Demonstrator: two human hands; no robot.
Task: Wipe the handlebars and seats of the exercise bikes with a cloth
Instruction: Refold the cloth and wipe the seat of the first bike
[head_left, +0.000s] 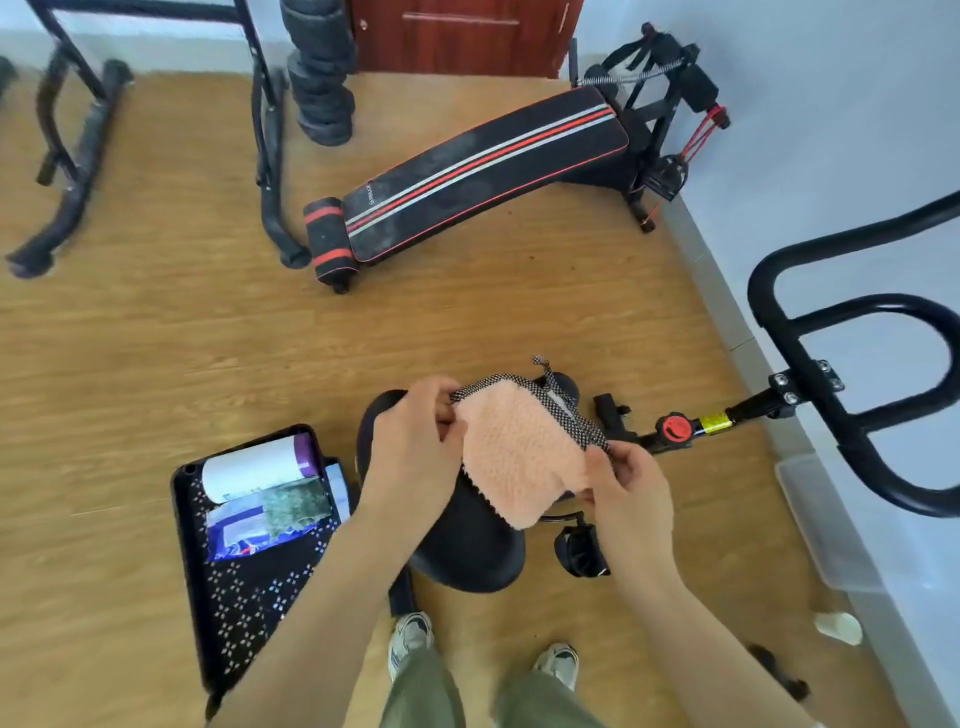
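Cloth (519, 457) held above seat (467, 551), left hand (410, 452) and right hand (631, 493) fingers (623, 461) pinching its trimmed edge.

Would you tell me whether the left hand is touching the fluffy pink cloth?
Touching: the head view shows the left hand pinching the fluffy pink cloth at its left edge.

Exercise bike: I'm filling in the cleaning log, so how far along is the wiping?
Done: nothing shows as wiped yet. In hand: the left hand and right hand pinch the pink cloth by its checked edge, spread over the black seat. Left: the seat itself, then the handlebars at the right, which no hand touches.
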